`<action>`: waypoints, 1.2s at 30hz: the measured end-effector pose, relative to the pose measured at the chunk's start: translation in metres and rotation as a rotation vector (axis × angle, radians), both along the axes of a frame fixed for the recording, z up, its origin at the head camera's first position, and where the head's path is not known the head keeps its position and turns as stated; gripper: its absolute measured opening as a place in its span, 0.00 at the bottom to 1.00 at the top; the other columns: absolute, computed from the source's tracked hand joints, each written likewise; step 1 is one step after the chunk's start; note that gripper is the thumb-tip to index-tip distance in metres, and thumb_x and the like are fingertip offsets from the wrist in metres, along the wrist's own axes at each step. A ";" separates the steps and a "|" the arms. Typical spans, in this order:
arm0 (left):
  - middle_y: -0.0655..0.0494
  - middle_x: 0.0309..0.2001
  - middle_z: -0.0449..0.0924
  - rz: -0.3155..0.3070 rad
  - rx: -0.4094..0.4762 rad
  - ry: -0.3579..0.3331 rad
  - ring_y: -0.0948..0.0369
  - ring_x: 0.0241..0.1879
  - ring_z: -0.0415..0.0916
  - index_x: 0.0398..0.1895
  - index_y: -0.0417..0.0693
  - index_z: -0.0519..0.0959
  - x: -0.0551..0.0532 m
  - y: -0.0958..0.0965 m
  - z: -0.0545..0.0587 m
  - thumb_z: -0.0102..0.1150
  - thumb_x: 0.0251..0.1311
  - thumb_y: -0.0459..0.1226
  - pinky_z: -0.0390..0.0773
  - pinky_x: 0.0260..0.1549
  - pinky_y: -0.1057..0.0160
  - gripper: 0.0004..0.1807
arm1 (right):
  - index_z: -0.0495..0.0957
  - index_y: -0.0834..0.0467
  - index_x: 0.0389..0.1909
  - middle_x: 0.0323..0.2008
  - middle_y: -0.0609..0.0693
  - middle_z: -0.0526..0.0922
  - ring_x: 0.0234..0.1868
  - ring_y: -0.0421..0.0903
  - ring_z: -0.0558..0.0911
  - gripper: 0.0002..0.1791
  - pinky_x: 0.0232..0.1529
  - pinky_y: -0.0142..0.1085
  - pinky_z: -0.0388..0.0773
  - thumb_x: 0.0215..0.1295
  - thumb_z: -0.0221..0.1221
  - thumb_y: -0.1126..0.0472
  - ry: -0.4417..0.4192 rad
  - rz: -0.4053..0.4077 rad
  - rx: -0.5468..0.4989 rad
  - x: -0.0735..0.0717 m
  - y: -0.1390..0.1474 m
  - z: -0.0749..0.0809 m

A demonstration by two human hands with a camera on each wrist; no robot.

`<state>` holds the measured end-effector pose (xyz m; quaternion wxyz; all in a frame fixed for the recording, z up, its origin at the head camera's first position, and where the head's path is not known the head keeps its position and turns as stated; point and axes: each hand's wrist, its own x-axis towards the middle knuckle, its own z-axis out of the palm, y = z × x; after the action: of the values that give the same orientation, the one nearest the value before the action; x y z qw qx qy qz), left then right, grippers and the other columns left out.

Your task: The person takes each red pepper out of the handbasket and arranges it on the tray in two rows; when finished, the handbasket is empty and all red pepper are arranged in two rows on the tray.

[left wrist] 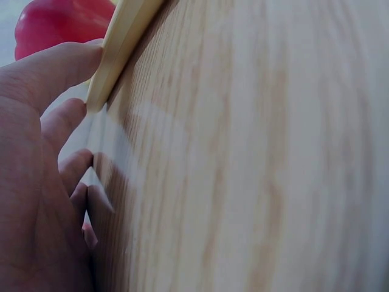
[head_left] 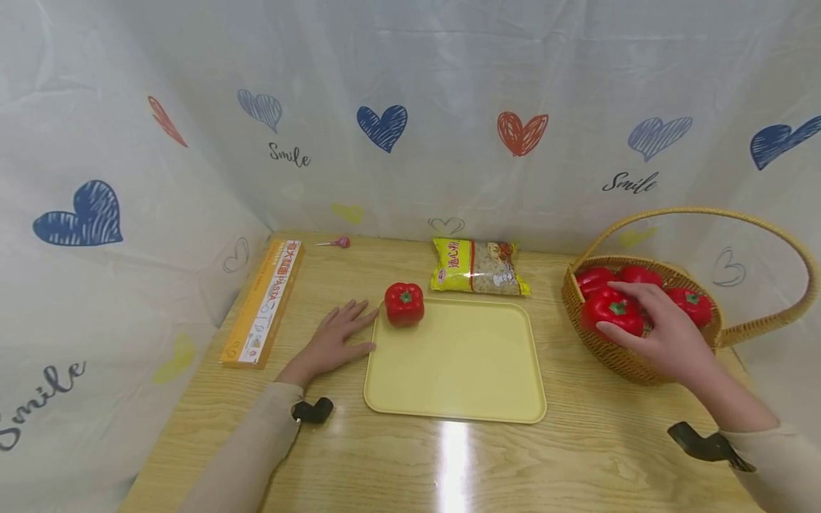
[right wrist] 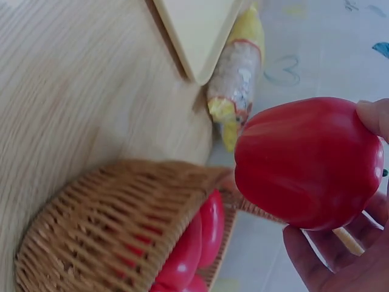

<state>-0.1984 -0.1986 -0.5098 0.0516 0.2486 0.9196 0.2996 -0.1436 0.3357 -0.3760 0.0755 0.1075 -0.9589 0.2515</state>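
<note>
A red bell pepper [right wrist: 307,164] is gripped in my right hand [head_left: 670,335], its thumb on one side and fingers on the other. In the right wrist view it is raised above the rim of the wicker basket [right wrist: 121,225], where more red peppers [head_left: 693,306] lie. My left hand [head_left: 333,340] lies with spread fingers at the left edge of the yellow tray [head_left: 458,363]; in the left wrist view thumb and a fingertip touch the rim. Another red bell pepper [head_left: 405,305] stands in the tray's back left corner.
Behind the tray lies a yellow bag of pasta [head_left: 479,267]. An orange pasta box [head_left: 263,303] is at the table's left side, with a lollipop [head_left: 340,242] near the back. The basket's tall handle [head_left: 804,285] leans out to the right. A printed curtain [head_left: 410,64] encloses the table.
</note>
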 end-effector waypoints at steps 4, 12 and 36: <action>0.43 0.79 0.53 -0.001 0.003 0.006 0.43 0.80 0.42 0.78 0.52 0.64 0.000 0.000 0.000 0.61 0.68 0.52 0.37 0.75 0.40 0.38 | 0.71 0.62 0.67 0.62 0.66 0.70 0.58 0.69 0.71 0.38 0.51 0.66 0.75 0.59 0.74 0.52 0.024 0.023 -0.003 0.000 -0.009 -0.005; 0.46 0.80 0.52 -0.003 0.002 -0.024 0.46 0.80 0.40 0.79 0.54 0.63 0.000 0.001 0.000 0.61 0.68 0.53 0.35 0.76 0.43 0.39 | 0.74 0.57 0.65 0.57 0.56 0.76 0.55 0.55 0.76 0.36 0.48 0.12 0.59 0.57 0.75 0.52 0.074 0.085 -0.014 -0.005 -0.023 -0.020; 0.47 0.80 0.52 0.007 0.001 -0.026 0.46 0.80 0.40 0.78 0.55 0.63 0.001 0.000 0.002 0.61 0.67 0.53 0.35 0.76 0.43 0.39 | 0.73 0.60 0.66 0.59 0.60 0.76 0.57 0.61 0.77 0.36 0.52 0.64 0.78 0.59 0.73 0.51 -0.009 0.152 -0.074 -0.014 -0.055 -0.040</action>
<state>-0.1975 -0.1984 -0.5075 0.0625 0.2418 0.9196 0.3033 -0.1580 0.2807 -0.4162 0.0558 0.1759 -0.9383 0.2924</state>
